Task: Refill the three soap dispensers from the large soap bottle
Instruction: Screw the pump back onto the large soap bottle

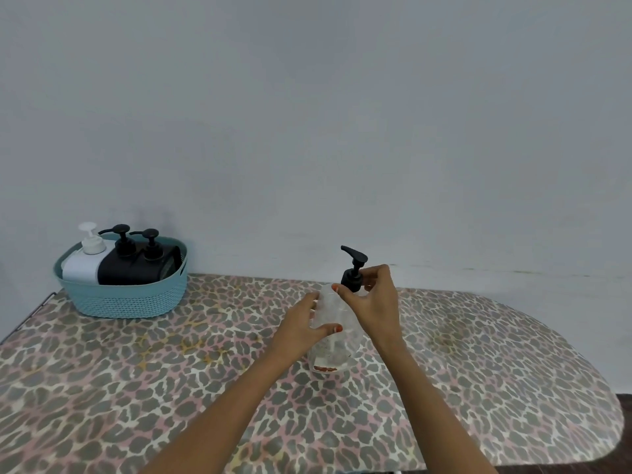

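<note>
Nearby, three dispensers (83, 265) (118, 270) (154, 266) fill one basket (130, 301); two hands (301, 325) (376, 302) grip one bottle (330, 352).

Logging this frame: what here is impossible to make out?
Head view only.
Lower bodies of the dispensers: hidden by the basket wall.
Text on the clear bottle label: blurred, too small.
Collar of the pump: covered by the right hand grip.
Bottle's left side: behind the left hand.
</note>
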A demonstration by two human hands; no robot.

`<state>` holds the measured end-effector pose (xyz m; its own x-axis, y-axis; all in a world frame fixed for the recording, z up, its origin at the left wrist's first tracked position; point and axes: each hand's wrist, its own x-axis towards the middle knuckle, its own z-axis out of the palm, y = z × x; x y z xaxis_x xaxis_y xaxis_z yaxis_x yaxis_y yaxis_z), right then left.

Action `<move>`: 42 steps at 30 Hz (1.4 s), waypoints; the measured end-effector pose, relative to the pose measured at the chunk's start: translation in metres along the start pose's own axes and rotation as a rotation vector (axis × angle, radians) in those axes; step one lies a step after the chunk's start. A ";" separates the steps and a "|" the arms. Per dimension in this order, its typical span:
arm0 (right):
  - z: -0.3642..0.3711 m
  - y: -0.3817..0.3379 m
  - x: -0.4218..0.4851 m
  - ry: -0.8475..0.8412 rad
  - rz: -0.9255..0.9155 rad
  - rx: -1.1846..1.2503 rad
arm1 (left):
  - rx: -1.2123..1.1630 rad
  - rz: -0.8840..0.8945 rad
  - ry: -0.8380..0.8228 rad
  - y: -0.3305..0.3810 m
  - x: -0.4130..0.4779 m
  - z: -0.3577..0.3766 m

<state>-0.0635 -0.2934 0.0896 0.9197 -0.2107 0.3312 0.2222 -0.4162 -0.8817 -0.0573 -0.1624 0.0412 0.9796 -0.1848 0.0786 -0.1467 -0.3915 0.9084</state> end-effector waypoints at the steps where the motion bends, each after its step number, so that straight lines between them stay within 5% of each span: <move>1: 0.000 -0.001 0.001 -0.027 0.015 -0.005 | 0.002 -0.003 -0.001 0.000 0.000 0.000; 7: -0.024 -0.004 0.004 -0.297 0.038 0.193 | 0.007 -0.004 0.004 0.004 0.000 0.000; 15: -0.005 -0.001 0.011 -0.061 0.012 0.037 | 0.020 -0.028 -0.002 0.003 0.000 0.000; 24: -0.023 -0.004 0.016 -0.178 0.004 -0.060 | 0.022 -0.036 -0.006 0.001 0.002 0.000; 30: -0.006 -0.006 0.010 0.017 0.018 -0.088 | 0.000 -0.025 0.004 0.003 -0.001 0.000; 37: -0.028 -0.010 0.013 -0.388 0.047 0.084 | -0.001 -0.014 -0.006 0.004 0.000 -0.002; 42: -0.020 -0.005 0.016 -0.187 0.055 0.055 | 0.011 -0.019 -0.004 0.005 0.000 -0.002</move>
<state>-0.0563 -0.3128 0.1057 0.9739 -0.0620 0.2185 0.1825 -0.3589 -0.9153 -0.0579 -0.1629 0.0464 0.9817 -0.1806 0.0595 -0.1293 -0.4046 0.9053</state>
